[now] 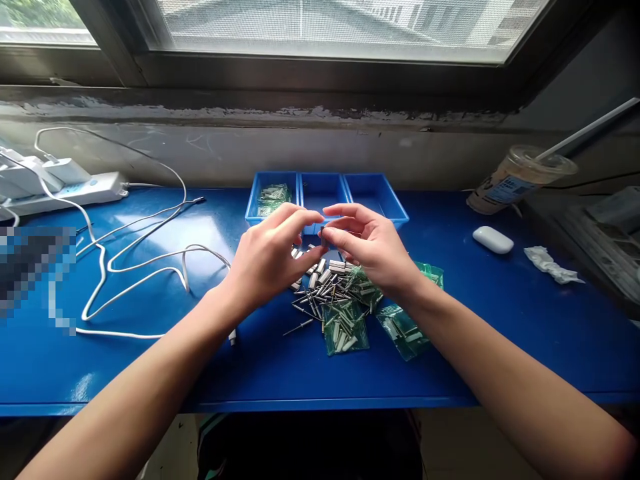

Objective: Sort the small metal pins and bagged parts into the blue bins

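Note:
My left hand [273, 257] and my right hand [370, 247] meet fingertip to fingertip above the blue table [500, 320]. Both pinch one small dark part [323, 231] between thumb and forefinger; I cannot make out what it is. Below the hands lies a loose heap of small metal pins and sleeves [320, 283]. Green plastic bags [345, 330] holding more such parts lie beside the heap, another bag [405, 330] to the right.
Three blue trays [375, 193] stand in a row behind the hands; the left one [257, 200] holds green bags. White cables [140, 267] and a power strip [75, 190] lie at left. A white earbud case [493, 240], crumpled paper [550, 263] and a lidded cup [517, 177] sit at right.

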The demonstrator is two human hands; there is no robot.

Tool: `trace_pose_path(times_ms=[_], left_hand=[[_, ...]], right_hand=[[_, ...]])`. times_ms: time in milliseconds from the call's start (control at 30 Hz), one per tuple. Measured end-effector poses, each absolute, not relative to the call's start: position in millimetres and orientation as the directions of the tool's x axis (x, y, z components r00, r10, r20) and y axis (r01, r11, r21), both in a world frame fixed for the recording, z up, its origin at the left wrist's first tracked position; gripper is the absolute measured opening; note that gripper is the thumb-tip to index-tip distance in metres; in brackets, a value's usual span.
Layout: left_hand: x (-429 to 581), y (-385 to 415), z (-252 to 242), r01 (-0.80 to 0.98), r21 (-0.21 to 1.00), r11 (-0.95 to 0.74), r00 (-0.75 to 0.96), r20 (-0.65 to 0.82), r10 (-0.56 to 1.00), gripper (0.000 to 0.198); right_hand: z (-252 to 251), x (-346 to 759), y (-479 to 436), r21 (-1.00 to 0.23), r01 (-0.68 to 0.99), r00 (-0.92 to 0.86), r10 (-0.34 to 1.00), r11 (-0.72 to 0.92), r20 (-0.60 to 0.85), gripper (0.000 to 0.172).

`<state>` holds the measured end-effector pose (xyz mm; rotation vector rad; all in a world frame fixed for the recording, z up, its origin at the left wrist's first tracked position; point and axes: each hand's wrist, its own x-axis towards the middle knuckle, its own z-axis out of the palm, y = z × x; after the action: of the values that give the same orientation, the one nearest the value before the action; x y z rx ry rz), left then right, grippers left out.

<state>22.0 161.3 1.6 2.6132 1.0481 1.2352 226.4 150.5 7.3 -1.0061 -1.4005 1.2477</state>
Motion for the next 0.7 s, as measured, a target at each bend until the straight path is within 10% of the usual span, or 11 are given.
trace_pose_path(times_ms=[700], left_hand=[[22.0,160.2,2.2,0.463,0.280,-0.841,0.499,0.701,0.509,0.027]], right_hand=[[9.4,228.4,148.0,-0.998,-0.038,-0.295,0.953,0.059,0.068,0.032]])
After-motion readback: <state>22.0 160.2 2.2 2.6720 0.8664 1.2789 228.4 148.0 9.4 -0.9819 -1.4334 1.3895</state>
